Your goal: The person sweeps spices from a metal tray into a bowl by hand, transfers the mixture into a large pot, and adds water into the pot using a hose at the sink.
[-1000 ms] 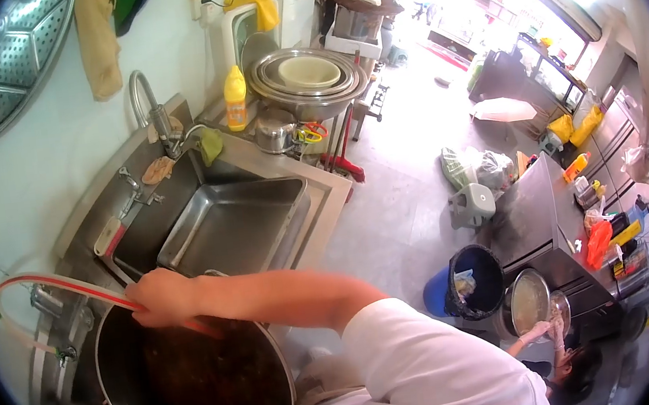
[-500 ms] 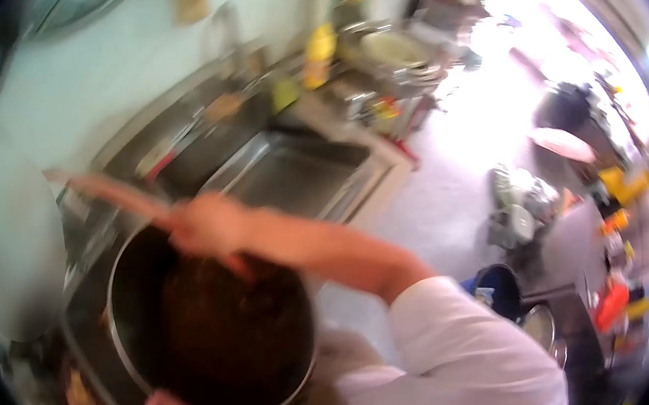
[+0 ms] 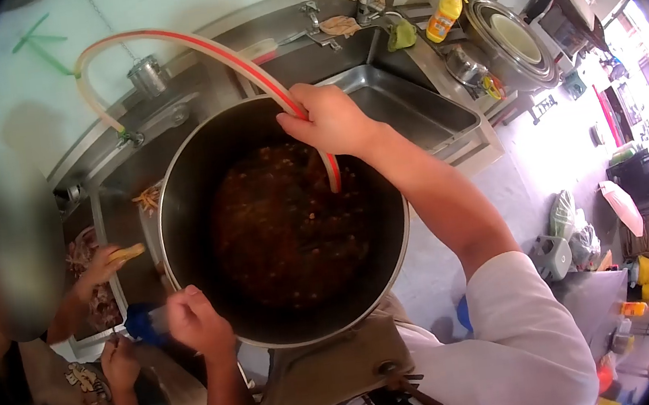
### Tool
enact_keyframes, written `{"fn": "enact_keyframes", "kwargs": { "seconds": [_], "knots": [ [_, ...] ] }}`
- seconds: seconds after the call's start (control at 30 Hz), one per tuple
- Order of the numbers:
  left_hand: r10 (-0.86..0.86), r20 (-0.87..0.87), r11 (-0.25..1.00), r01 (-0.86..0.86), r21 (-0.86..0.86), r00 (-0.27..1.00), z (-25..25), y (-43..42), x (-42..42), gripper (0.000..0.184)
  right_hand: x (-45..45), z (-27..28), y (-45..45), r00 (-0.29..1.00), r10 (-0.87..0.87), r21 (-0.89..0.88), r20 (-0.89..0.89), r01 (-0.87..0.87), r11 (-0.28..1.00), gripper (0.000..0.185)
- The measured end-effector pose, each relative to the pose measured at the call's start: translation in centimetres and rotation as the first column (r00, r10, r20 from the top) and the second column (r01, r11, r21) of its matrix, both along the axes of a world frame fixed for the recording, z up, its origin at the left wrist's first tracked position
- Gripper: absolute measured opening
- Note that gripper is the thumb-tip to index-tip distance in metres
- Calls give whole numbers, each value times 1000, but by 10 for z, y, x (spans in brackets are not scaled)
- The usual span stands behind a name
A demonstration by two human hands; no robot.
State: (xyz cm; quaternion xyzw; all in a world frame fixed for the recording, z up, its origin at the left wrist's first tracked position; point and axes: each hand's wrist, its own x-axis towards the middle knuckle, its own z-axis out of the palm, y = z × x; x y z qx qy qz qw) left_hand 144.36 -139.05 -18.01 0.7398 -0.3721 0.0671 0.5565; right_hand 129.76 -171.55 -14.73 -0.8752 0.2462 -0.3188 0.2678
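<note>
A large dark stockpot (image 3: 168,196) with a pale rim fills the middle of the view, holding brownish-red liquid with floating bits. My right hand (image 3: 331,119) reaches over the far rim, closed around a clear hose with a red stripe (image 3: 232,58). The hose arches from a tap at the left, and its end points down inside the pot over the liquid. Whether water runs from it I cannot tell. My left hand (image 3: 201,324) is closed in a fist beside the pot's near-left rim; anything inside its fingers is hidden.
At the left a co-worker's hand (image 3: 104,266) holds a yellowish piece above a sink with raw meat (image 3: 102,304). Behind the pot lies a steel sink basin (image 3: 401,106). A yellow bottle (image 3: 445,14) and stacked metal bowls (image 3: 510,41) stand at the back right.
The view has shifted, so the pot appears higher and farther right. My right hand still grips the hose, which now arches upward. The co-worker's hands have come into clear view.
</note>
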Motion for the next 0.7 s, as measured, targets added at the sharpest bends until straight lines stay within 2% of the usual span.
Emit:
{"fn": "enact_keyframes", "kwargs": {
  "seconds": [0.13,0.17,0.23,0.27,0.3,0.33,0.4,0.47,0.53,0.67,0.7],
  "knots": [
    [-21,-128,1000,18,-22,992,3,3,-1,13,0,-1,-1,1000,4,8,4,-4,1000,27],
    [-11,-29,999,9,-39,1000,0,1,1,12,-1,1,1,1000,5,-10,7,-5,1000,26],
    [-14,-41,1000,12,-27,999,4,-1,-2,12,1,-4,-1,997,40,-71,66,-35,997,25],
    [-1,-41,1000,0,-19,999,7,1,-1,13,2,-3,2,994,59,14,97,-60,998,23],
    [9,-16,1000,-10,-26,1000,5,1,2,14,1,1,4,998,45,36,49,-47,998,22],
    [22,8,999,-22,-35,1000,-1,1,4,16,3,-3,1,994,54,-18,95,-52,998,22],
    [-17,-133,999,10,-51,991,-1,3,3,18,4,-7,0,998,20,34,58,-22,999,20],
    [-5,-169,998,-5,-55,986,-8,3,3,18,6,-2,5,998,-6,50,65,3,999,22],
    [-9,-86,996,2,-89,996,-7,2,6,18,6,-4,3,999,-14,70,41,11,997,22],
    [-8,-110,991,-7,-134,994,4,-1,4,20,6,-5,3,999,-11,178,49,2,984,18],
    [25,-46,991,-31,-127,999,8,-2,6,20,8,-7,4,998,-17,217,65,3,976,16]
  ]
}}
